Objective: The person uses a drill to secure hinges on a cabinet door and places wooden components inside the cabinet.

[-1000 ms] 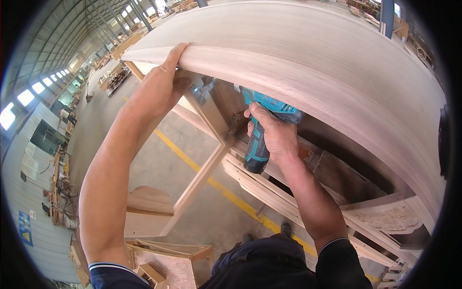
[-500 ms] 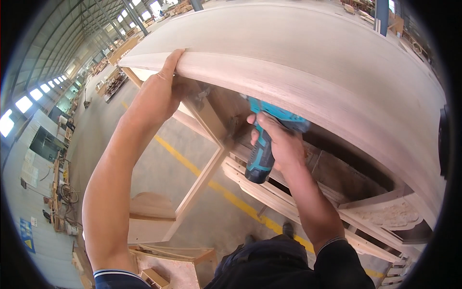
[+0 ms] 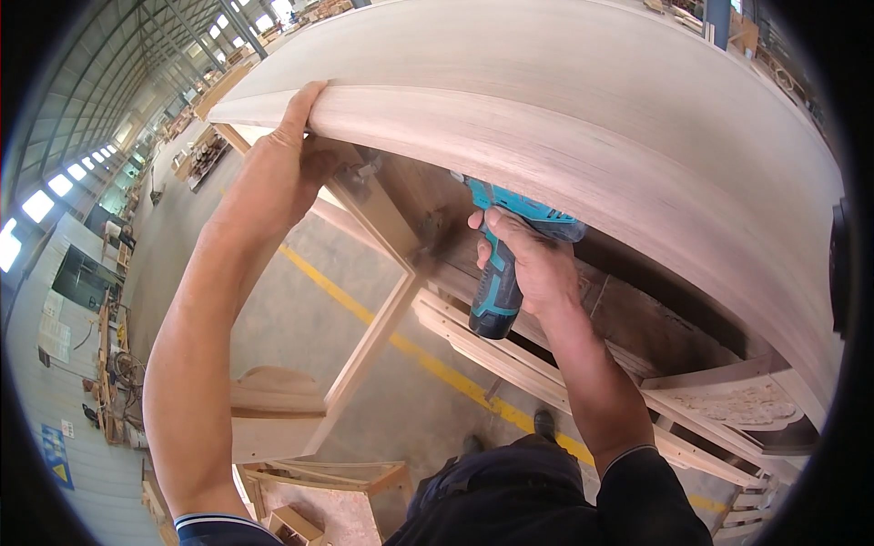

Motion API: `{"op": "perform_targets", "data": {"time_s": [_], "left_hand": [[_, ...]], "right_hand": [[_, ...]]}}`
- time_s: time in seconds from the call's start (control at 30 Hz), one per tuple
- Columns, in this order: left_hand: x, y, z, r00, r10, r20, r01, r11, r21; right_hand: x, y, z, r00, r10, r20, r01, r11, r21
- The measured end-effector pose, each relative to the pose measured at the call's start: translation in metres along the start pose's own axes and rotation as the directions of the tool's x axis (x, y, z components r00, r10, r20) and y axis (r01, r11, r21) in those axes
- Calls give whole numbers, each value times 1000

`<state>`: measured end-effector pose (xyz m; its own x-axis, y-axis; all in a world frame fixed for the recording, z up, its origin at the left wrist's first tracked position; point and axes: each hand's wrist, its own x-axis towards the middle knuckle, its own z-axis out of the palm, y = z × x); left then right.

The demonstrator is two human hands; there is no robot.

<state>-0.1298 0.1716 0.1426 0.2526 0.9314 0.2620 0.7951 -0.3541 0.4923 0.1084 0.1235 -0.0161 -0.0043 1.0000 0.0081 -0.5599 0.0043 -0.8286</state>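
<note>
My right hand (image 3: 537, 259) is wrapped around the grip of a teal and black cordless drill (image 3: 499, 289). The drill's front end reaches up under the overhanging edge of a broad pale wooden top (image 3: 546, 100), and its tip is hard to make out. At the left end of that top, my left hand (image 3: 289, 168) clasps the front edge. Its thumb lies over the rim while the fingers curl beneath, partly hidden. Close by the left hand, a small metal piece (image 3: 367, 167) sits on the inner side of the wooden frame (image 3: 378, 214).
Below the top, an open wooden compartment (image 3: 637, 318) stretches right toward a carved panel (image 3: 728, 400). Stacked wooden rails (image 3: 492, 350) lie under it. More wooden furniture parts (image 3: 319, 500) stand at lower left. A yellow line (image 3: 455, 379) crosses the floor near my feet.
My view has shifted slightly, moving the left end of the wooden top a little left and up. Both hands keep their holds; the drill's handle appears tilted marginally differently.
</note>
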Motion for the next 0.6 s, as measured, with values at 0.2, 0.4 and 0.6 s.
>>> {"op": "perform_targets", "data": {"time_s": [0.2,0.4,0.6], "left_hand": [[-3,7,-3,997,63,-42,-52,972,229],[-2,-4,-3,997,75,-7,-71,967,243],[1,-1,-5,998,63,-3,-62,983,175]], "right_hand": [[2,1,-3,1000,2,-21,-2,999,-45],[6,6,-7,1000,-4,22,4,1000,-9],[0,-3,1,998,-36,44,36,999,-6]]}}
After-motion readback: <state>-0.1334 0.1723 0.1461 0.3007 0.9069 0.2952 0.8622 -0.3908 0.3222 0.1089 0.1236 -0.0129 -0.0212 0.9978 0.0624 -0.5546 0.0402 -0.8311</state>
